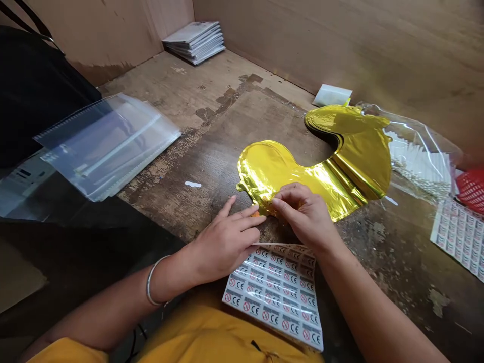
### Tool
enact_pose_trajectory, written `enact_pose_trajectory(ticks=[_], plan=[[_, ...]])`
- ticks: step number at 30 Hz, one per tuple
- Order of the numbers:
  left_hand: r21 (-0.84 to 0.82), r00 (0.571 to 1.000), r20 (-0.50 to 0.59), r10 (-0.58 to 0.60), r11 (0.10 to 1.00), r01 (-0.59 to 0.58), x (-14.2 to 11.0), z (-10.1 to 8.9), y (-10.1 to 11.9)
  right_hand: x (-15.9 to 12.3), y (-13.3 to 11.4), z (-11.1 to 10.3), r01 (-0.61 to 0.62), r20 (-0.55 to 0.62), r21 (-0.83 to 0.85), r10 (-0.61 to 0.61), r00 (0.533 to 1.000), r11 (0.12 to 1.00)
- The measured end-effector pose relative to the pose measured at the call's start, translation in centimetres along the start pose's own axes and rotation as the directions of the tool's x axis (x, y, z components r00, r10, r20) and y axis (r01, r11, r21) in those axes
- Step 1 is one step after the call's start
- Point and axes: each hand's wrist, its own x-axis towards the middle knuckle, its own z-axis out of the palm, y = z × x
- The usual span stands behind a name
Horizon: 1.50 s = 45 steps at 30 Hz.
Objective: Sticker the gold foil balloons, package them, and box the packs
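Note:
A stack of flat gold foil balloons (359,151) curves across the wooden table, with its near lobe in front of me. My left hand (230,234) lies palm down, fingers stretched out, its fingertips at the balloon's near edge beside a small orange bit (257,213). Thumb and fingers of my right hand (306,212) are pinched together over the same edge; what they hold is too small or hidden to name. Below both hands, a sheet of printed CE stickers (274,297) rests against my body, its top edge partly under my left hand.
Clear plastic sleeves (113,146) lie on the left, near a black bag (41,96). A stack of white packets (194,41) stands in the back corner. Right: a clear bag with white sticks (419,156), a red mesh item (471,189), another sticker sheet (459,237).

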Motion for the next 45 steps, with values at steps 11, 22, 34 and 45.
enact_pose_trajectory(ticks=[11, 22, 34, 45], plan=[[-0.005, 1.0, -0.007, -0.004, 1.0, 0.003, -0.31, 0.82, -0.15, -0.01, 0.05, 0.08, 0.016, 0.046, -0.125, -0.01, 0.999, 0.992], [-0.035, 1.0, -0.001, -0.004, 0.999, 0.004, -0.18, 0.65, -0.12, 0.16, -0.01, 0.53, 0.033, 0.065, -0.172, -0.022, 0.998, 0.985], [-0.039, 1.0, -0.019, 0.0, 0.999, -0.001, -0.19, 0.6, -0.17, 0.45, 0.1, 0.26, 0.028, 0.098, -0.156, -0.013, 0.995, 0.987], [-0.05, 1.0, -0.015, -0.003, 0.999, 0.003, -0.2, 0.52, -0.11, 0.55, 0.04, 0.75, 0.023, 0.081, -0.277, -0.001, 0.997, 0.961]])
